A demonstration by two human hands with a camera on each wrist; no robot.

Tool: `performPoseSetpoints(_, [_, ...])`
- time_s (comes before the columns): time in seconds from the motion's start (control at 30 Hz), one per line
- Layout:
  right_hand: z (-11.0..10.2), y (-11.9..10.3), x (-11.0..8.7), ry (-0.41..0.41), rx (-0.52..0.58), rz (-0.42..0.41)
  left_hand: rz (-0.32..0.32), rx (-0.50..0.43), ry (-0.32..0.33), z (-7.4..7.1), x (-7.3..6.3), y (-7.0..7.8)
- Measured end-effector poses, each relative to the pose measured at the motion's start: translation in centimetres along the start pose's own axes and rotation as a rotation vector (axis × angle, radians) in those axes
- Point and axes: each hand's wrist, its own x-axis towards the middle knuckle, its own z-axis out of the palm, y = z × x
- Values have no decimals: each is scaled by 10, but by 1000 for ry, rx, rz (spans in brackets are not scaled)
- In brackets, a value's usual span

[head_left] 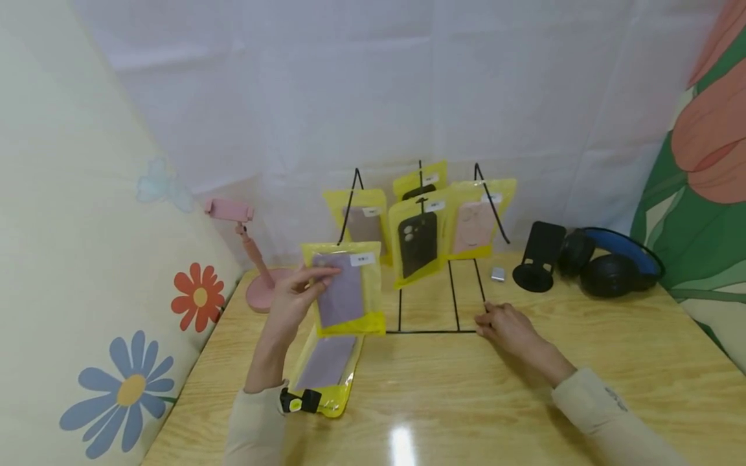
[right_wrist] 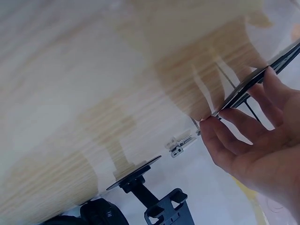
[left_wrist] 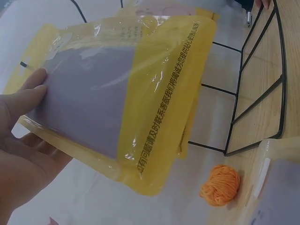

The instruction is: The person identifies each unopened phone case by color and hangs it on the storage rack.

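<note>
My left hand (head_left: 300,294) pinches a clear-and-yellow pouch (head_left: 373,291) by its side, with a flat purple phone case (left_wrist: 89,93) inside. The pouch's top edge is right at the tip of the left front hook of a black wire display rack (head_left: 431,332). In the left wrist view, a short black tip shows at the pouch's top end. Fingers of my right hand (head_left: 509,329) grip the front right corner of the rack's base. Behind hang several similar pouches, among them one with a black phone case (head_left: 418,243) and one with a pink case (head_left: 473,225).
Another pouch (head_left: 326,366) lies on the table by my left forearm. A pink phone stand (head_left: 259,259) is at the left. To the right are a small silver piece (head_left: 498,274), a black phone stand (head_left: 539,255) and headphones (head_left: 612,275). An orange yarn ball (left_wrist: 221,185) shows in the left wrist view.
</note>
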Motion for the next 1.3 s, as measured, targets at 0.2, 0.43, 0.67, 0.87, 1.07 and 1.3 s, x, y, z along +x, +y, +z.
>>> performPoseSetpoints(0.2, [0, 1, 0, 2, -3, -15, 39, 8, 4, 3, 3, 2])
performPoseSetpoints(0.43, [-1, 1, 0, 2, -11, -10, 36, -18, 11, 2, 2, 5])
performPoseSetpoints(0.67, [0, -1, 0, -11, -27, 5, 84, -6, 23, 0, 0, 8])
performPoseSetpoints(0.87, [-3, -3, -1, -7, -21, 13, 76, 36, 48, 1, -1, 11])
performPoseSetpoints(1.07, [-4, -2, -1, -11, -24, 11, 53, 79, 63, 2, 3, 9])
performPoseSetpoints(1.3, [-1, -1, 0, -15, -22, 14, 19, 79, 86, 4, 6, 1])
